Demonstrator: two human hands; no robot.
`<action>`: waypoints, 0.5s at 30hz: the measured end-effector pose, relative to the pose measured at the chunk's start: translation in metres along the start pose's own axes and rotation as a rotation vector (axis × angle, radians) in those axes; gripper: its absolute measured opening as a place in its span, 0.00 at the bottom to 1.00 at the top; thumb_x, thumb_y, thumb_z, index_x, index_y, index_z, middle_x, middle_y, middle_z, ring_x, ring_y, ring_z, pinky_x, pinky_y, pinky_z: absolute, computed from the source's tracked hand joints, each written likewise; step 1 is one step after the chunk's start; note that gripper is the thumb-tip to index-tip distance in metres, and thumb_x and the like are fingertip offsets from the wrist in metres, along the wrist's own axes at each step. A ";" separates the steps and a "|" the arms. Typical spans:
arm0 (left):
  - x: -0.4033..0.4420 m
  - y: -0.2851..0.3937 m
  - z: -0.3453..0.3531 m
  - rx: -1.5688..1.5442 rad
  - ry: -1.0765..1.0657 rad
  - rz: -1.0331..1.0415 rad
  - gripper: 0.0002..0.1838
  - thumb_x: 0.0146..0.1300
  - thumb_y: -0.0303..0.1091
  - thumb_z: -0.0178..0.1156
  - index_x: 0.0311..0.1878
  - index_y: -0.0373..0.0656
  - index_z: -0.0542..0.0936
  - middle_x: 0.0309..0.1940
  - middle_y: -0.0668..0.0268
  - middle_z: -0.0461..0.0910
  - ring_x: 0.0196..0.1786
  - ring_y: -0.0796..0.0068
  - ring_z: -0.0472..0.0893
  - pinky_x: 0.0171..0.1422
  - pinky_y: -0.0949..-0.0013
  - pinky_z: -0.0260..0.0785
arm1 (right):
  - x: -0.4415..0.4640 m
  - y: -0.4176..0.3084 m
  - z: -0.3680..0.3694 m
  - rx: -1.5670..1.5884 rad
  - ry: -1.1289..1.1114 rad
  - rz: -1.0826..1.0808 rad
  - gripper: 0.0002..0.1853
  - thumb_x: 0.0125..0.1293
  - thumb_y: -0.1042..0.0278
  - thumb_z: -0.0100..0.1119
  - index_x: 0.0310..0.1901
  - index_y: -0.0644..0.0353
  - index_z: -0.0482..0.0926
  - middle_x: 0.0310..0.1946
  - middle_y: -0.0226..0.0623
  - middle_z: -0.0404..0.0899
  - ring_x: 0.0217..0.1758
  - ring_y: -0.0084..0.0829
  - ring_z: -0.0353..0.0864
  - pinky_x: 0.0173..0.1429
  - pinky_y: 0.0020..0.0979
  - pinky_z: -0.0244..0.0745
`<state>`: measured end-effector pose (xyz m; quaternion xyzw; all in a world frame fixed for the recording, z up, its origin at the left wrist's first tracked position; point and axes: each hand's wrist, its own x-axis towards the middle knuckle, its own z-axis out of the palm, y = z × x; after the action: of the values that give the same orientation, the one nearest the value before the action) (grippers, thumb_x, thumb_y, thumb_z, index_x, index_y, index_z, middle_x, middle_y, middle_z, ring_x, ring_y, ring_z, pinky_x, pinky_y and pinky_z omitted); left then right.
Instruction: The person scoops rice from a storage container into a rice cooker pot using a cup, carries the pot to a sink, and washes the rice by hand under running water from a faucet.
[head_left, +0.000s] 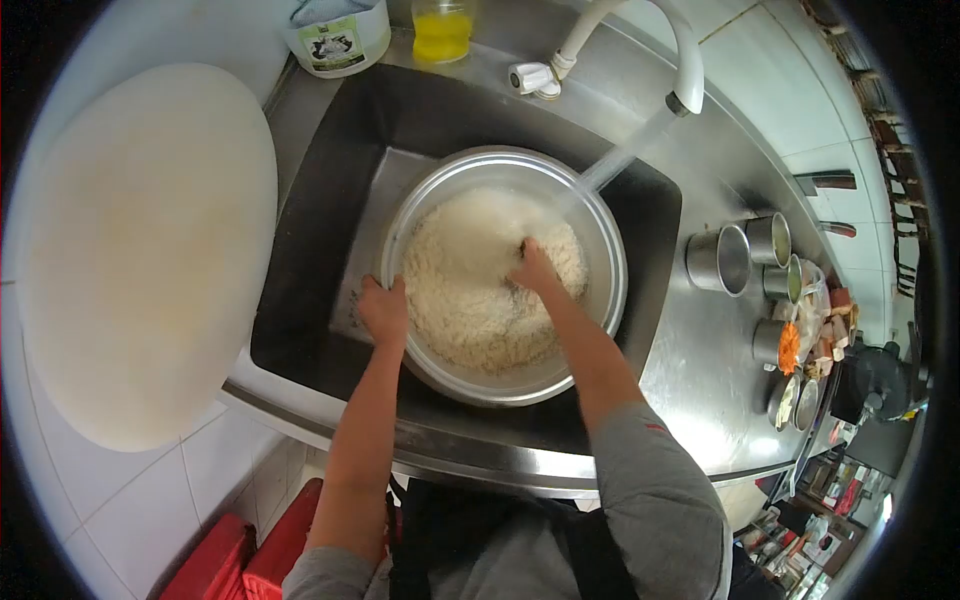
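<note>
A large round metal basin [402, 232] sits in the sink, filled with pale rice [480, 320] and cloudy water. Water runs from the white faucet [690, 70] into the basin's upper right side. My left hand [382, 310] is closed on the basin's left rim, thumb toward the inside. Inside the basin, my right hand [535, 268] is in the rice with its fingers curled into it; the fingertips are partly hidden.
The dark sink [300, 300] surrounds the basin. On the left stands a big white oval board [150, 250]. Behind are a white tub [340, 45] and a jar of yellow liquid [442, 35]. Metal cups [718, 262] and chopped food line the right counter; knives [828, 182] hang beyond.
</note>
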<state>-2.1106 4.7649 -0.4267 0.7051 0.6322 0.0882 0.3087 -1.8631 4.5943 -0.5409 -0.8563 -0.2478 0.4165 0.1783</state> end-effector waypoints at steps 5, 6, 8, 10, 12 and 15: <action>0.004 -0.008 0.006 0.032 0.015 0.067 0.25 0.54 0.41 0.65 0.44 0.26 0.74 0.34 0.42 0.79 0.37 0.46 0.81 0.41 0.53 0.74 | -0.044 -0.108 0.057 -0.540 0.012 -0.089 0.49 0.47 0.52 0.68 0.70 0.54 0.54 0.73 0.46 0.42 0.73 0.62 0.35 0.65 0.71 0.46; 0.004 -0.008 0.006 0.013 0.012 0.074 0.25 0.54 0.41 0.65 0.44 0.26 0.74 0.33 0.42 0.79 0.37 0.46 0.81 0.41 0.53 0.74 | -0.063 -0.105 0.069 -0.591 -0.062 -0.225 0.47 0.48 0.52 0.67 0.70 0.51 0.55 0.74 0.44 0.40 0.73 0.65 0.30 0.64 0.75 0.44; 0.004 -0.008 0.005 -0.025 0.007 0.083 0.25 0.54 0.42 0.64 0.44 0.26 0.74 0.32 0.43 0.79 0.37 0.46 0.81 0.42 0.53 0.74 | -0.116 -0.097 0.046 -0.720 -0.211 -0.296 0.38 0.52 0.56 0.63 0.66 0.47 0.61 0.73 0.40 0.41 0.74 0.59 0.37 0.67 0.66 0.50; 0.001 -0.005 0.002 0.023 0.015 0.064 0.25 0.54 0.42 0.65 0.44 0.27 0.74 0.33 0.43 0.79 0.37 0.46 0.81 0.42 0.53 0.74 | -0.111 -0.029 0.041 -0.838 -0.176 -0.418 0.29 0.56 0.59 0.60 0.62 0.46 0.67 0.72 0.39 0.47 0.73 0.54 0.45 0.68 0.56 0.57; 0.000 -0.006 0.004 0.034 0.011 0.055 0.25 0.54 0.43 0.65 0.44 0.28 0.74 0.34 0.44 0.79 0.37 0.47 0.81 0.42 0.53 0.74 | -0.078 0.015 0.048 -0.538 0.020 -0.312 0.21 0.58 0.62 0.57 0.55 0.47 0.74 0.67 0.40 0.57 0.69 0.49 0.57 0.64 0.45 0.65; 0.008 -0.012 0.011 0.008 0.008 0.058 0.23 0.54 0.42 0.65 0.42 0.29 0.75 0.36 0.44 0.79 0.38 0.48 0.81 0.42 0.53 0.74 | -0.017 0.003 0.002 -0.727 0.243 -0.450 0.15 0.61 0.62 0.54 0.49 0.47 0.79 0.56 0.41 0.72 0.61 0.43 0.69 0.57 0.38 0.70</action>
<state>-2.1135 4.7685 -0.4440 0.7240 0.6131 0.0974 0.3008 -1.8728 4.5823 -0.5323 -0.8309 -0.5356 0.1493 -0.0202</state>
